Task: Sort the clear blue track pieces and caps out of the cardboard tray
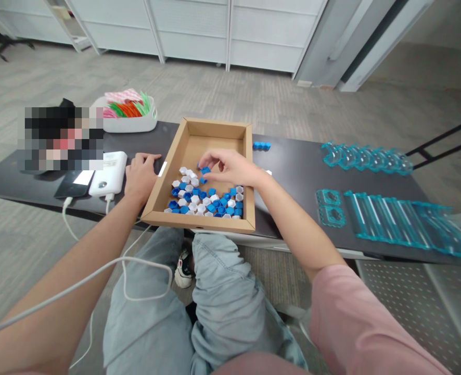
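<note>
A shallow cardboard box (pixel 248 172) lies on the dark table. Many small white and blue hexagonal pieces (pixel 193 199) are heaped loosely in its near half. My right hand (pixel 230 167) reaches into the box from the right, with thumb and index finger curled round a blue hexagonal piece (pixel 205 170). Another blue one is just below the thumb tip. Flat on the table beside the box's left wall rests my left hand (pixel 141 174), fingers stretched out and holding nothing.
Beyond the box's right wall is a short row of blue pieces (pixel 261 146). Clear teal plastic parts (pixel 394 219) lie on the right. Left are a white power bank (pixel 108 173), a phone (pixel 74 182) and a white basket (pixel 131 124). A white cable (pixel 98 271) crosses my left arm.
</note>
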{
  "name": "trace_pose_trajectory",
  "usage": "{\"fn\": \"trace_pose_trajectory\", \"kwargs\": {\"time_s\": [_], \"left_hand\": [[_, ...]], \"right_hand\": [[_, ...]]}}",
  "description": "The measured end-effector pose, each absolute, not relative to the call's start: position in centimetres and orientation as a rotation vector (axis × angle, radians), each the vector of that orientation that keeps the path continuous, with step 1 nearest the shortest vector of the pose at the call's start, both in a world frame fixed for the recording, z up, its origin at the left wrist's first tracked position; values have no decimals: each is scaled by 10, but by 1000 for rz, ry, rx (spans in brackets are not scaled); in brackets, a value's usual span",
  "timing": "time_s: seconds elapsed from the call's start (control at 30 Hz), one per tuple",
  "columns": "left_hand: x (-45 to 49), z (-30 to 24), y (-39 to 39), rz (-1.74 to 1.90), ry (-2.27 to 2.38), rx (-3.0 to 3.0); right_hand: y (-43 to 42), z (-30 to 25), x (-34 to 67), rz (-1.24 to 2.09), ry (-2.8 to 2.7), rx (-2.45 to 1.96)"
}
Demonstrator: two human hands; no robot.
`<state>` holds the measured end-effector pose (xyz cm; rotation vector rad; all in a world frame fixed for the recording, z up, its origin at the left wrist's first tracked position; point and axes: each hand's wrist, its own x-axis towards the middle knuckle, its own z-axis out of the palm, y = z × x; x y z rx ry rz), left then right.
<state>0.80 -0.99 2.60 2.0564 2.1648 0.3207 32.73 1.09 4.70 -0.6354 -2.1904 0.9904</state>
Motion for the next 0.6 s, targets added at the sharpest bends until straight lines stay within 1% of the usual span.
{"fn": "trace_pose_trajectory", "kwargs": {"time_s": [0.1, 0.27, 0.33, 0.43, 0.6], "left_hand": [[9, 29, -11, 311, 2151, 2048], [11, 32, -11, 287, 2160, 2050], [12, 32, -12, 286, 2151, 2049], [12, 33, -12, 296, 2150, 2040], [10, 33, -11, 288, 2146, 2039]], "right_hand": [[32, 52, 356, 919, -1968, -698], [89, 39, 437, 514, -1628, -986], [104, 26, 466, 414, -1532, -1152], [110, 8, 489, 403, -1404, -1372], [101, -6, 487, 571, -1271, -1528]]}}
